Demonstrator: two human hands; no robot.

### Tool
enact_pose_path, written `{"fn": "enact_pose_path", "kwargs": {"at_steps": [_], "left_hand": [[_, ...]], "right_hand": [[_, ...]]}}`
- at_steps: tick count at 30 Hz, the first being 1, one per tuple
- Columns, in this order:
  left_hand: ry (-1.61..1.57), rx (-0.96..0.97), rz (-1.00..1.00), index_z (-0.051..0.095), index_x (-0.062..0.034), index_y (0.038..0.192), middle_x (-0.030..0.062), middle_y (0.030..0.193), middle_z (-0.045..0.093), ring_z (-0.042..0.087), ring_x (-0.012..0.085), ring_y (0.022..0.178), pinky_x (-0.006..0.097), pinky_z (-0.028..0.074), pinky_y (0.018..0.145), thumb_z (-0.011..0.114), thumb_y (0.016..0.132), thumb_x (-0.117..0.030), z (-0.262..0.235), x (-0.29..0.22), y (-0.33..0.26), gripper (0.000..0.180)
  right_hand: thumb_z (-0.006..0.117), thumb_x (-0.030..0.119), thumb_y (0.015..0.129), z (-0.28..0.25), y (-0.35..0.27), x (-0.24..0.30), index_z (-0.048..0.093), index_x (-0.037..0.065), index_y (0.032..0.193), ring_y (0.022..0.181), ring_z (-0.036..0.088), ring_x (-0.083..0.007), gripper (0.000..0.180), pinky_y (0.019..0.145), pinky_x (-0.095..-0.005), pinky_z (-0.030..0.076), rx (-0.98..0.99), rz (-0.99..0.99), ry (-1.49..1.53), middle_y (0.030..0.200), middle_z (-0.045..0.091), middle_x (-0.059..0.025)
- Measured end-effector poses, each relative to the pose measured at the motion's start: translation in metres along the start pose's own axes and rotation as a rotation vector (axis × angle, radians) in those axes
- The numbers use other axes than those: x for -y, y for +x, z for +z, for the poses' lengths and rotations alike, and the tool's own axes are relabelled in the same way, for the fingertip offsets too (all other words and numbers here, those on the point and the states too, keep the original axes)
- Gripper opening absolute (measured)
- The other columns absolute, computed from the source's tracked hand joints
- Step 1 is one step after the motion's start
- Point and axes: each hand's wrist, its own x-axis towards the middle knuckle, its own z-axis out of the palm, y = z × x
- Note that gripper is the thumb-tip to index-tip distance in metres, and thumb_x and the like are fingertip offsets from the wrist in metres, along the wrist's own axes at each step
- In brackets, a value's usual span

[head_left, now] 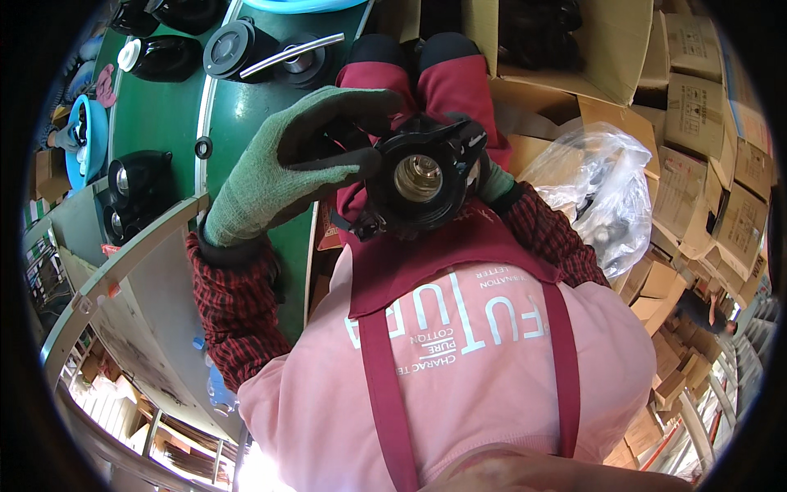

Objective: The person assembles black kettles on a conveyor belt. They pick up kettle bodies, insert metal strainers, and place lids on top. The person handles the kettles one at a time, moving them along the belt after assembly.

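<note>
A black thermos jug (402, 215) is held upright in front of my apron, its round mouth facing up with a shiny silvery inside. My right hand (495, 180), in a green and dark glove, grips the jug's right side; its fingers are mostly hidden behind it. On the left, my gloved left hand (287, 152) is curved with thumb and fingers apart, the thumb tip close to the jug's rim. Whether the thumb touches the rim I cannot tell.
A green work surface (176, 107) on the left bears black jugs (168, 59), a round black lid (229, 49), a metal rod (291, 57) and a small black ring (203, 148). Cardboard boxes (697, 111) and a clear plastic bag (602, 189) are on the right. A metal rail (123, 262) runs at lower left.
</note>
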Motion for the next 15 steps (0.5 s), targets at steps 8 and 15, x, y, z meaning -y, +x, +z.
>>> {"fn": "enact_pose_path", "kwargs": {"at_steps": [8, 15], "left_hand": [[-0.069, -0.052, 0.009, 0.060, 0.0007, 0.140, 0.0093, 0.132, 0.067, 0.063, 0.0178, 0.120, 0.033, 0.050, 0.104, 0.078, 0.089, -0.009, 0.011, 0.003, 0.005, 0.056], [0.004, -0.050, 0.037, 0.052, -0.0027, 0.146, 0.0089, 0.137, 0.060, 0.063, 0.0178, 0.119, 0.032, 0.052, 0.099, 0.078, 0.089, -0.010, 0.012, 0.025, -0.003, 0.063]], "right_hand": [[0.038, 0.048, 0.110, 0.013, 0.007, 0.019, 0.045, 0.009, 0.148, 0.132, 0.054, -0.0216, 0.055, 0.115, -0.0398, 0.042, 0.019, 0.233, 0.663, 0.150, 0.049, -0.0081], [0.057, 0.031, 0.099, -0.094, 0.103, 0.103, 0.052, 0.003, 0.144, 0.130, 0.056, -0.0227, 0.053, 0.115, -0.0370, 0.043, 0.042, 0.266, 0.855, 0.140, 0.057, -0.0110]]}}
